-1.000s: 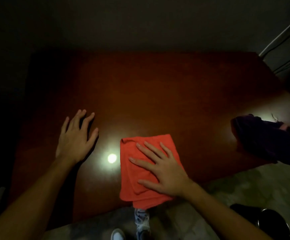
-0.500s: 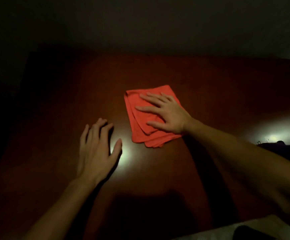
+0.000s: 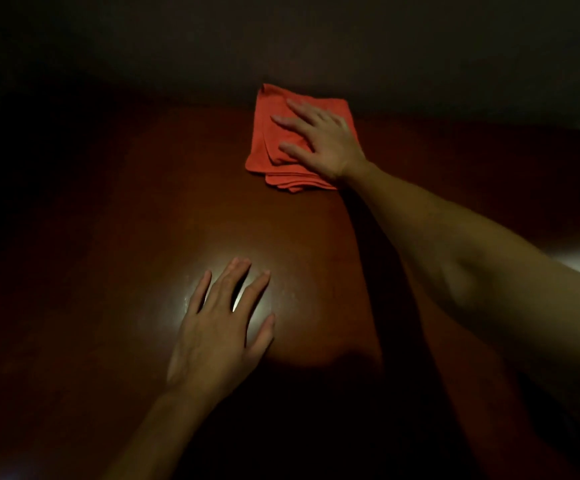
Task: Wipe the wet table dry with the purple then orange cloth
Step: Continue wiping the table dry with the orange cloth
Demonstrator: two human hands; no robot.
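Note:
A folded orange cloth [image 3: 267,133] lies at the far edge of the dark red-brown table [image 3: 108,220], its top corner reaching past that edge. My right hand [image 3: 319,140] presses flat on the cloth with fingers spread, arm stretched out across the table. My left hand [image 3: 221,327] rests flat on the bare tabletop nearer to me, fingers apart, over a bright reflection of a lamp. The purple cloth is out of view.
The room is dim. A second bright reflection [image 3: 579,261] shows on the table at the right, beyond my right forearm. The table's far edge [image 3: 177,105] meets a dark wall or floor behind it.
My right hand has pushed the orange cloth from the near edge across the table to the far edge. The view has moved forward, and the purple cloth has dropped out of sight.

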